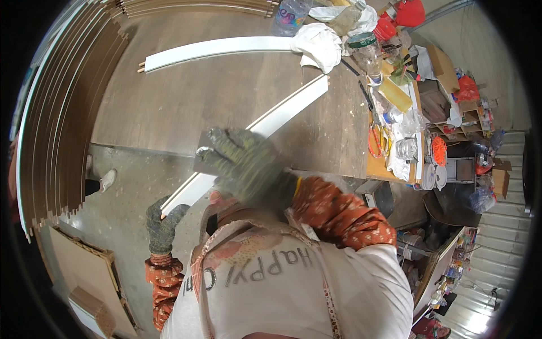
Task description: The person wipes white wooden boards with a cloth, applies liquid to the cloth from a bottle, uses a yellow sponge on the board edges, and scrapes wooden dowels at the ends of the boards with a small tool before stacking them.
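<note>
A long white board strip [296, 110] with small wooden dowels at its ends slants from the tabletop toward me. My left hand [162, 229], in a grey-green knit glove, is closed round its near end, past the table's front edge. Over the strip's middle is my right hand [248, 166], also gloved and slightly blurred by motion. Its fingers are bent over a dark, flat, pad-like piece [204, 165] lying against the strip; its exact kind is unclear. Another white strip [220, 48] with dowels lies farther back on the table, its right end touching a bunched white cloth [317, 46].
Stacked boards [62, 124] stand along the left. At the table's right are plastic bottles [366, 56], orange-handled scissors [375, 140], a yellow block [395, 94] and assorted clutter. More strips [197, 8] lie at the back. A person's shoe [108, 181] shows beyond the table's left corner.
</note>
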The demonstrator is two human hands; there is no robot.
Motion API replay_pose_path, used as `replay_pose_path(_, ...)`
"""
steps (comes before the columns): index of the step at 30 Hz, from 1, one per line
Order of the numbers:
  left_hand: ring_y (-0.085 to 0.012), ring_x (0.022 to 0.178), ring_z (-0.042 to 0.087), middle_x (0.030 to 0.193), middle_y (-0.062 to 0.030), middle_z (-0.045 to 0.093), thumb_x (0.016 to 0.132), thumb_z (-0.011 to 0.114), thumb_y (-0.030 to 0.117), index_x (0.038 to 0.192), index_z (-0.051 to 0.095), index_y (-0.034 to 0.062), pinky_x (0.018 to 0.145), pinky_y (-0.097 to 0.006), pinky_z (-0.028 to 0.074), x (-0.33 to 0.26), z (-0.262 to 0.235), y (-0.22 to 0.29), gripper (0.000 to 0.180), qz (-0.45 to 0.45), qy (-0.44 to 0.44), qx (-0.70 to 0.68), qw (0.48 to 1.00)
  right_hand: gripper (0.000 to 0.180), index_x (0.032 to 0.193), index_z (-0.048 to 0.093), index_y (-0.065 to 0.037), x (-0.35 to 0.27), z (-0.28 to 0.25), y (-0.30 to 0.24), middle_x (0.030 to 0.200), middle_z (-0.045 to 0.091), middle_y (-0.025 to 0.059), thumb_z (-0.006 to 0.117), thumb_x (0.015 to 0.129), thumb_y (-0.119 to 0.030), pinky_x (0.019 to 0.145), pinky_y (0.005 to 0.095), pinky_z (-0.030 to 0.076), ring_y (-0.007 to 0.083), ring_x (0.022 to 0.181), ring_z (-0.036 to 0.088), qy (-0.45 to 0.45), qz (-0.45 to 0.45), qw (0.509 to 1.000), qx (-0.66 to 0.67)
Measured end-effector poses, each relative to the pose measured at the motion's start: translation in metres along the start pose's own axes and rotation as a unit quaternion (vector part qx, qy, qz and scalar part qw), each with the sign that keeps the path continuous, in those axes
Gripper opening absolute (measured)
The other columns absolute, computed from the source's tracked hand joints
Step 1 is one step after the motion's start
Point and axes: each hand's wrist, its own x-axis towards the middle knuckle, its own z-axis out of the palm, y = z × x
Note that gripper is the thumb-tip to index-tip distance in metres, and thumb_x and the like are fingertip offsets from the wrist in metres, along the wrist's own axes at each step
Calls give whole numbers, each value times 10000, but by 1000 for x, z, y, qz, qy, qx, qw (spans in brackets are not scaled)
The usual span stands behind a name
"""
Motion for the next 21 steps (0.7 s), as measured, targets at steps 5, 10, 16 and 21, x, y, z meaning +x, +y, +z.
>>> replay_pose_path(5, -135, 727, 621, 816, -90, 693, 768, 745, 165, 978, 682, -12, 670, -288, 496, -1, -5, 0, 281, 49, -3, 76, 996, 338, 1158, 579, -113, -23, -42, 146, 1161, 587, 152, 517, 825, -123, 913, 422, 447, 319, 1098, 554, -45, 155, 979, -121)
replay_pose_path(10, -177, 757, 652, 862, -111, 695, 755, 762, 143, 966, 688, 7, 674, -309, 505, 4, -12, 4, 262, 64, -36, 70, 995, 299, 1072, 590, -158, -37, -23, 186, 1047, 607, 103, 524, 784, -117, 801, 372, 480, 316, 1021, 575, 70, 162, 939, -294)
replay_pose_path(16, -206, 861, 618, 957, -106, 652, 758, 765, 224, 1011, 662, 17, 724, -343, 495, 1, -10, -10, 343, 75, 3, 166, 983, 440, 1231, 540, -78, 14, 21, -42, 1214, 564, 132, 591, 805, -176, 985, 438, 415, 266, 1173, 508, 14, -53, 998, 37)
replay_pose_path(21, -231, 913, 630, 922, -113, 677, 797, 642, 81, 1021, 683, 77, 787, -374, 491, 6, -7, -40, 227, 17, -34, -14, 999, 387, 1136, 586, -74, 20, 12, 53, 1106, 607, 187, 628, 756, -130, 916, 425, 442, 335, 1085, 555, -25, -24, 999, -5)
